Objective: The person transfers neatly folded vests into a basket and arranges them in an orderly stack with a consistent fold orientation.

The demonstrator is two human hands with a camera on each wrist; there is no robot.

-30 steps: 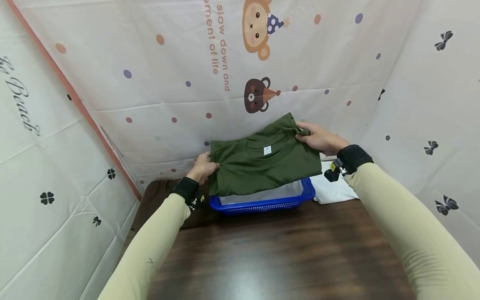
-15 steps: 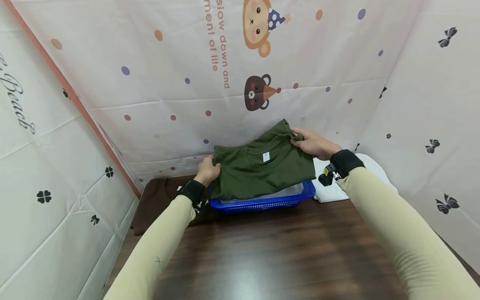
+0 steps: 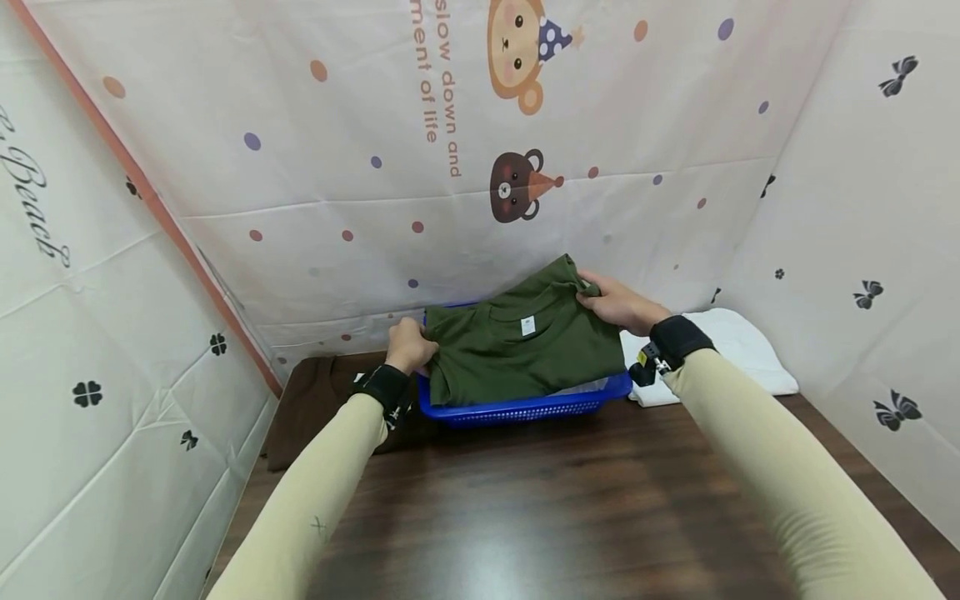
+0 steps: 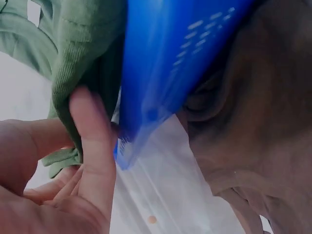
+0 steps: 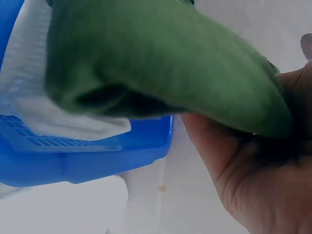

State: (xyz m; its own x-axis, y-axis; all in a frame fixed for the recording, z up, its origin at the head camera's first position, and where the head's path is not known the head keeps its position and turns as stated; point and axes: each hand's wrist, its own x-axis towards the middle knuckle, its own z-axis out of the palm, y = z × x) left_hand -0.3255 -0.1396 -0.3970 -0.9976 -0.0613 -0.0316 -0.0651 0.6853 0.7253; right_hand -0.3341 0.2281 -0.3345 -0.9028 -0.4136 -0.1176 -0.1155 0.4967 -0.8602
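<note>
A folded dark green T-shirt (image 3: 517,350) with a white neck label lies over the blue plastic basket (image 3: 525,410), covering most of its opening. My left hand (image 3: 409,345) pinches the shirt's left edge; the left wrist view shows thumb and fingers on either side of the green cloth (image 4: 92,44), right beside the basket wall (image 4: 161,58). At the upper right corner my right hand (image 3: 619,303) grips a bunched fold. In the right wrist view this shirt end (image 5: 161,63) is raised above the basket rim (image 5: 87,163), with pale cloth (image 5: 73,119) inside the basket.
Left of the basket lies a folded brown garment (image 3: 315,408), partly behind my left forearm. A folded white garment (image 3: 738,346) is to the right. A printed cloth backdrop (image 3: 337,275) rises close behind, and dark wood tabletop (image 3: 495,508) stretches in front.
Both hands have lowered the green shirt toward the basket, the right hand also shifting left. More of the white garment shows now, and the basket's front opening is more covered.
</note>
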